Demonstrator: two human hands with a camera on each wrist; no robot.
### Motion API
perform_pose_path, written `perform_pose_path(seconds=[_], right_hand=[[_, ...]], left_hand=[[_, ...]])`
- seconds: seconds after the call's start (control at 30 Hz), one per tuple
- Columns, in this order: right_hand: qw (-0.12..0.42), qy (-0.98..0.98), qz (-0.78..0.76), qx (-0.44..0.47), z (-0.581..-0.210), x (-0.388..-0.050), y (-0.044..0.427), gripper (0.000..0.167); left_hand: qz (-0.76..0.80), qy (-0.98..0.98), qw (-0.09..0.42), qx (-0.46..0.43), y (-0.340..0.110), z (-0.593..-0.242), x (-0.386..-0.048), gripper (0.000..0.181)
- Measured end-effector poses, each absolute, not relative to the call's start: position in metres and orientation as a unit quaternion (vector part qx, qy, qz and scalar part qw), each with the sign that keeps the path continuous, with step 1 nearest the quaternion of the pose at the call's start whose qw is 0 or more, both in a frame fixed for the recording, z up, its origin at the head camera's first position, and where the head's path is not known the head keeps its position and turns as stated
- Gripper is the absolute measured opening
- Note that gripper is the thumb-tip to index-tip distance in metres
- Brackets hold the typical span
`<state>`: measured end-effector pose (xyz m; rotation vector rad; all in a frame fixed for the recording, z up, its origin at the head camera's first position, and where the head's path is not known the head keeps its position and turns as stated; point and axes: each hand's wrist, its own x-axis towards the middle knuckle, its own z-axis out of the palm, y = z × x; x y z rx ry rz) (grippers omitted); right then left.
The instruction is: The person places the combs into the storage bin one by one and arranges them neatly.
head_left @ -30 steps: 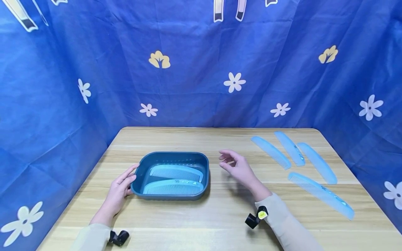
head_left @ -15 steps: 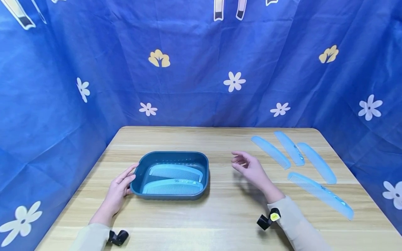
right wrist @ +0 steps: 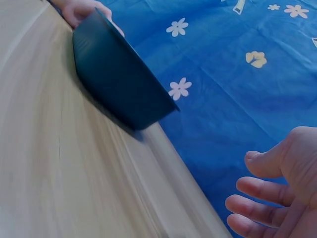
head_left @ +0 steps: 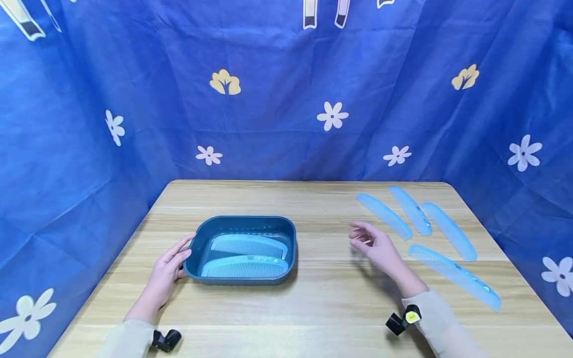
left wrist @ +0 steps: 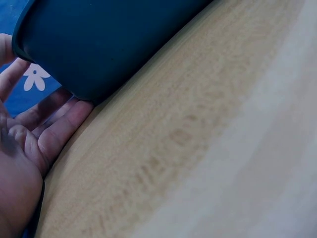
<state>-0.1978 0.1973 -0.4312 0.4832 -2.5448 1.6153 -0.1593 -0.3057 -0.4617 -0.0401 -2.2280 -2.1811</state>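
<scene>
1. At the bottom of the head view, pale sleeves (head_left: 127,342) reach in over the desk (head_left: 313,313), each with a black wrist camera (head_left: 166,340); pale streaks of light lie across the striped wood grain there.
2. At lower left, the left hand (head_left: 164,271) holds the left end of the dark blue basin (head_left: 239,281), its fingers clamped at the rim and low against the outer wall.
3. Right of centre, the right hand (head_left: 379,248) is raised over the desk, fingers lightly bent and apart, its shadow on the wood.
4. The basin stands left of centre; two blue combs (head_left: 245,268) lie inside, teeth toward the bottom of the frame.
5. On the right of the desk lie four more combs (head_left: 452,232), one nearer, three fanned out behind.
6. Beyond the desk's round-cornered far edge, blue cloth (head_left: 268,114) encloses the left, back and right, creased and printed with white flowers and yellow trees.
</scene>
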Motion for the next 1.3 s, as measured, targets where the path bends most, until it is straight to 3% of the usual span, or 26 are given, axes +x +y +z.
perform_pose_path(seconds=[1.3], right_hand=[[0.082,-0.877,0.458,0.118,-0.446,-0.161,0.292,0.043]], left_hand=[[-0.691,-0.723,0.018,-0.014,-0.304,-0.461,-0.159,0.047]])
